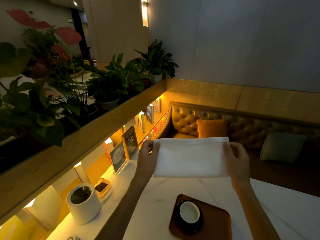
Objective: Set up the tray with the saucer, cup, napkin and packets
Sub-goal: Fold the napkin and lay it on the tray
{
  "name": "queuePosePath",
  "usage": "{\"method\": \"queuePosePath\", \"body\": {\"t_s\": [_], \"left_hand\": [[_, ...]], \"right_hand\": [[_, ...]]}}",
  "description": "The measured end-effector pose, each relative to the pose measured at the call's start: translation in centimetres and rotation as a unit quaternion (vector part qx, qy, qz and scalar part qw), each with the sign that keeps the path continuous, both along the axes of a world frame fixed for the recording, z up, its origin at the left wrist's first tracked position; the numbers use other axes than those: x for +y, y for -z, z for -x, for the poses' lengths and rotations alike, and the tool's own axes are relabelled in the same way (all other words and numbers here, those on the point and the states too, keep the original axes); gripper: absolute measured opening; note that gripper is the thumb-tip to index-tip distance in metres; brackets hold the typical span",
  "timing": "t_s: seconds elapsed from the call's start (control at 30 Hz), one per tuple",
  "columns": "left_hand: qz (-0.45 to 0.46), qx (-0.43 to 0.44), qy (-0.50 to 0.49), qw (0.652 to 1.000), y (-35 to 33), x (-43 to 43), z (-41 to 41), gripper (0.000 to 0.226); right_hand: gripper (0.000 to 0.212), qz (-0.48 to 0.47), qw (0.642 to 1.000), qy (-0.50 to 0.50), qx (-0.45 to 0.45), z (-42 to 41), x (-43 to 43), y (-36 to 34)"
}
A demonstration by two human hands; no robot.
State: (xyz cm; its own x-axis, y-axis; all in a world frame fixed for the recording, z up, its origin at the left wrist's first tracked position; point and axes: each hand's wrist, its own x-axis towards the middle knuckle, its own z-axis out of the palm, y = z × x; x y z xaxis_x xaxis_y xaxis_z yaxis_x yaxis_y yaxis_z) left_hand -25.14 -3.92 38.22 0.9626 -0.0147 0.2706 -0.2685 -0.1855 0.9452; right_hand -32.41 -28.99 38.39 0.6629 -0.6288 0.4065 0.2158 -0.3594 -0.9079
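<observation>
The white napkin (pixel 190 157) is hanging taut above the worktop (pixel 277 205), with the left hand (pixel 147 157) and right hand (pixel 238 158) fingers pinching its upper corners. Below, the cup (pixel 189 212) is covering most of the dark saucer (pixel 199 227) on the tray (pixel 218 220), whose near edge is cut off. No packets are discernible.

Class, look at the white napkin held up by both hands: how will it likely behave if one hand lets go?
The napkin looks like soft cloth, so it would probably flop and hang from the other hand. Its folded layers might open. It seems light: the left hand and right hand grip only its edges.
</observation>
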Motion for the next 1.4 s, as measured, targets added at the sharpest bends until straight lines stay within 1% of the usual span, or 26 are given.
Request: {"method": "queuePosePath", "body": {"t_s": [0.07,0.1,0.23,0.3,0.37,0.43,0.5,0.53,0.6,0.67,0.87,0.97,1.07,1.13,1.17,1.2,1.27,1.3,1.33,1.37,1.4], "left_hand": [[-0.012,0.018,0.001,1.0,0.6,0.0,0.2,0.023],[-0.02,0.024,0.003,1.0,0.8,-0.2,0.4,0.023],[-0.037,0.04,0.037,0.998,1.9,-1.7,1.7,0.02],[-0.036,0.039,0.05,0.997,2.0,-2.7,2.3,0.017],[-0.039,0.035,0.049,0.997,1.6,-3.4,2.9,0.008],[-0.033,0.024,0.045,0.998,1.2,-3.9,3.3,0.01],[-0.042,0.007,0.035,0.998,1.0,-4.0,3.5,0.004],[-0.047,0.002,0.032,0.998,0.9,-4.0,3.6,0.005],[-0.053,-0.001,0.026,0.998,1.0,-3.8,3.5,0.017],[-0.056,-0.001,0.022,0.998,1.1,-3.6,3.3,0.024],[-0.039,0.004,0.007,0.999,1.2,-3.5,3.6,0.028],[-0.056,0.01,0.032,0.998,0.9,-3.4,4.0,0.03],[-0.033,0.049,0.135,0.989,0.3,-2.5,4.2,0.033],[0.02,0.099,0.214,0.972,0.0,-1.3,4.1,0.032],[0.047,0.122,0.223,0.966,0.1,-0.7,4.0,0.031],[0.066,0.134,0.205,0.967,0.4,-0.2,3.8,0.029],[0.07,0.151,0.1,0.981,1.6,0.5,3.5,0.02],[0.072,0.182,0.057,0.979,2.3,0.9,3.4,0.018],[0.093,0.232,0.05,0.967,3.1,1.3,3.2,0.028],[0.139,0.303,0.088,0.939,3.9,1.8,3.0,0.04],[0.202,0.375,0.15,0.892,4.6,2.4,2.8,0.05]], "right_hand": [[0.022,-0.008,0.999,-0.019,0.03,0.0,0.5,1.0],[0.025,-0.017,0.998,-0.033,0.044,0.1,1.1,1.4],[0.027,-0.044,0.991,-0.094,0.082,0.5,5.5,2.5],[0.029,-0.046,0.989,-0.117,0.081,0.5,7.9,2.7],[0.027,-0.049,0.988,-0.13,0.074,0.4,9.8,2.6],[0.024,-0.057,0.988,-0.127,0.065,0.2,11.0,2.6],[0.022,-0.059,0.99,-0.115,0.05,0.2,11.7,2.5],[0.021,-0.057,0.991,-0.111,0.044,0.1,11.8,2.4],[0.02,-0.05,0.992,-0.105,0.041,0.2,11.9,2.3],[0.019,-0.038,0.994,-0.099,0.038,0.3,11.9,2.2],[0.012,-0.031,0.994,-0.099,0.024,0.7,12.5,1.8],[0.016,-0.013,0.993,-0.109,0.032,0.7,12.9,1.8],[0.026,0.022,0.992,-0.115,0.051,0.6,12.7,2.3],[0.03,0.034,0.991,-0.117,0.063,0.5,12.2,2.3],[0.03,0.029,0.99,-0.123,0.068,0.6,12.0,2.2],[0.03,0.013,0.988,-0.134,0.076,0.7,11.7,2.0],[0.03,-0.044,0.979,-0.173,0.1,0.8,11.4,1.2],[0.029,-0.076,0.971,-0.196,0.113,0.8,11.3,0.7],[0.029,-0.111,0.961,-0.221,0.126,0.8,11.2,0.4],[0.03,-0.145,0.949,-0.244,0.138,0.8,11.2,0.2],[0.032,-0.175,0.937,-0.262,0.148,0.8,11.1,0.1]]}}
